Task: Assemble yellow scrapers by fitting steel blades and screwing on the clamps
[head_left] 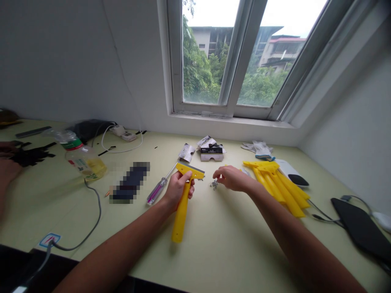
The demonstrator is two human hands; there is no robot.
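Observation:
My left hand point(179, 187) is wrapped round a yellow scraper point(181, 211), its thumb on the head. A thin metal blade runs along the top of that head, and the handle points toward me. My right hand point(230, 178) is at a small pile of screws point(214, 184), fingertips curled down and pinched together just above it. Whether a screw is between them is too small to make out. A screwdriver point(157, 191) with a clear and purple handle lies left of my left hand. Several more yellow scrapers point(275, 183) are stacked right of my right hand.
Small blade boxes point(211, 153) stand toward the window. White gloves point(259, 149) lie at the back right, and a black power bank or phone point(360, 228) with cables at the right. A bottle point(82, 156) stands left, near another person's hand point(9, 162).

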